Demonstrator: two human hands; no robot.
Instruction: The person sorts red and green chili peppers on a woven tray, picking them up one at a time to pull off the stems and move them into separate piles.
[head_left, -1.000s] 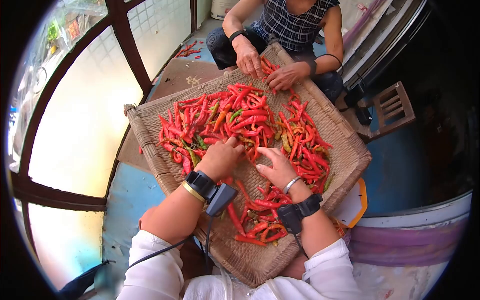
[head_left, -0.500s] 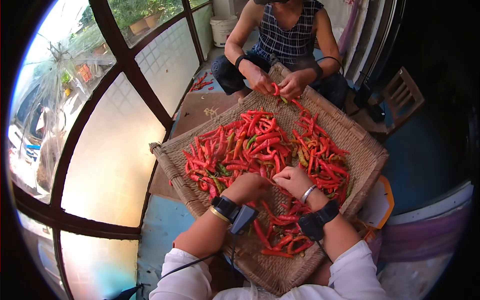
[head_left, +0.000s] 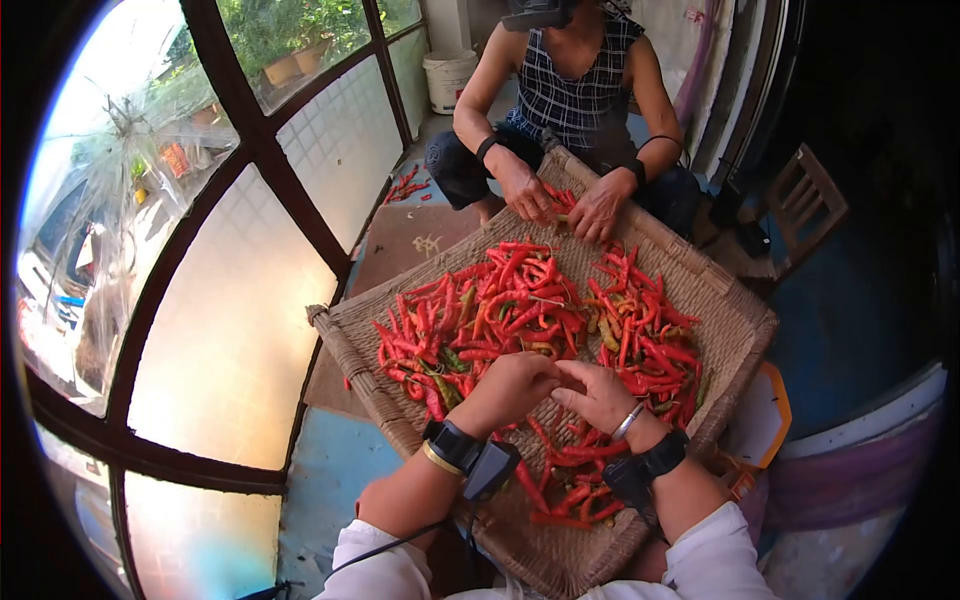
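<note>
Red chili peppers (head_left: 500, 300), with a few green and yellowish ones, lie in heaps on a woven tray (head_left: 728, 290). Over the near part of the heaps, my left hand (head_left: 513, 386) is closed, its fingertips meeting those of my right hand (head_left: 598, 396). My right hand is also pinched, with thumb and fingers drawn together. Whatever sits between the fingertips is hidden by the hands. Loose chilies (head_left: 575, 500) lie below my wrists, toward the tray's near corner.
A co-worker sits across the tray, with both hands (head_left: 600, 208) low over chilies at the far corner. Windows (head_left: 225, 320) line the left side. A wooden chair (head_left: 805, 205) stands at right, a white bucket (head_left: 450, 80) at the back. Scattered chilies (head_left: 405, 187) lie on the floor.
My hands have come together, the right one shifting slightly down and right. The co-worker's hands have moved down to the tray, and the red chili between their fingers no longer shows there.
</note>
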